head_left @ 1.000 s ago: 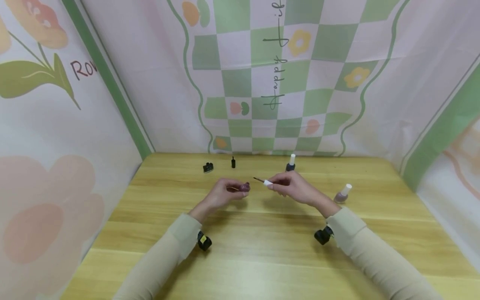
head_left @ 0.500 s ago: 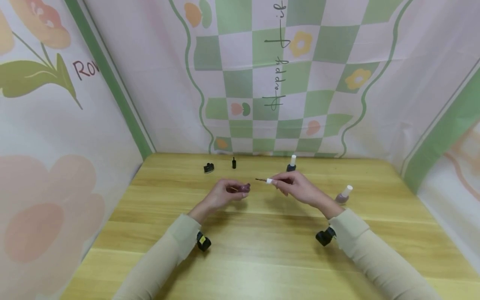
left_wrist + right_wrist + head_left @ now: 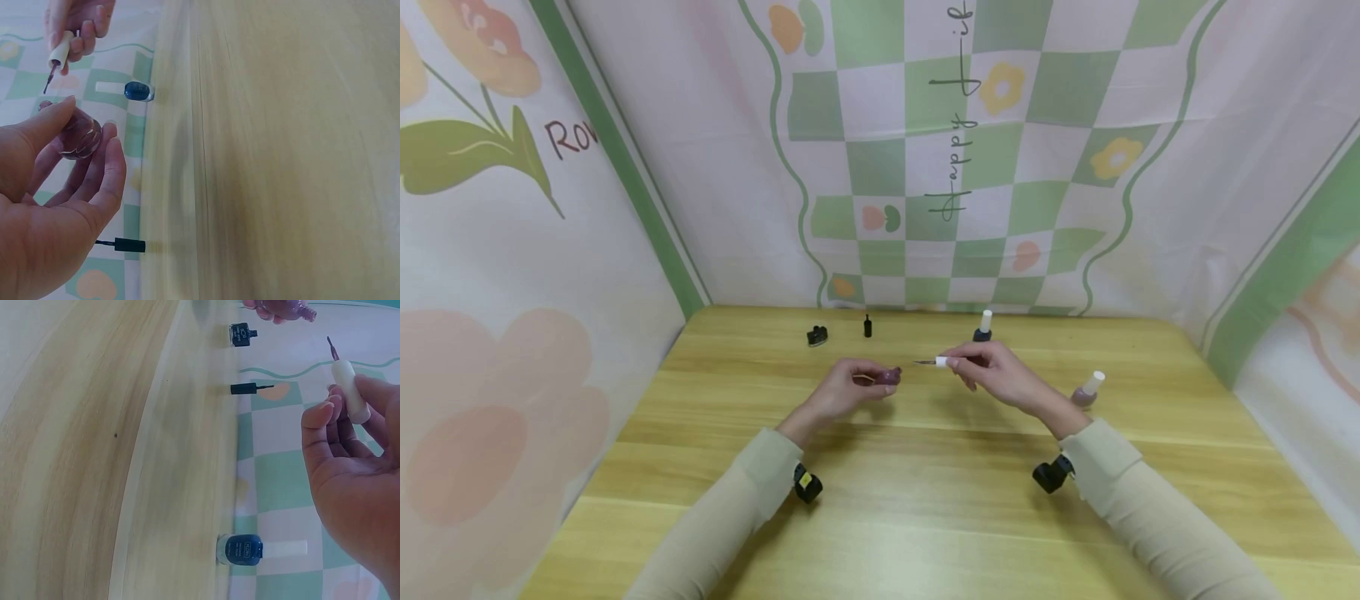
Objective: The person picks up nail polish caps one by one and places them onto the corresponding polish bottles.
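Holding, frame centre: left grip (image 3: 847, 387) clamped on purple bottle (image 3: 82, 135); right grip (image 3: 996, 375) clamped on brush (image 3: 349, 390); bottle and brush apart.

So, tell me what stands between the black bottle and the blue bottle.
The black cap, brush end up, stands between the black bottle and the blue bottle; the head and right wrist views both show it.

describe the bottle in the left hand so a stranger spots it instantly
Above the wooden table, find the left hand. It grips a small purple bottle. That one is uncapped, whereas the second purple bottle, farther right on the table, is capped in white.
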